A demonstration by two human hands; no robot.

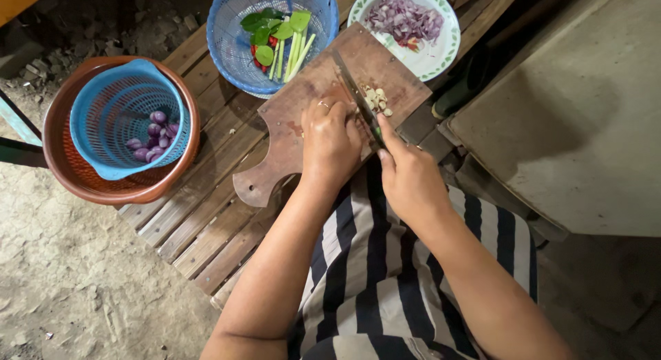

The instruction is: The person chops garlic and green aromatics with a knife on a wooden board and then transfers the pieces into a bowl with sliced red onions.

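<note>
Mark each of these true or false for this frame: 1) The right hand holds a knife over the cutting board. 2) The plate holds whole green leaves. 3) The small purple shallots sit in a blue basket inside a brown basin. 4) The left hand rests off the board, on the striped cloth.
1) True: the right hand grips a knife over the wooden cutting board.
2) False: the plate holds chopped purple onion; the green leaves lie in the round blue basket.
3) True: the shallots sit in a blue basket inside the brown basin.
4) False: the left hand presses on the board beside pale chopped pieces.
</note>
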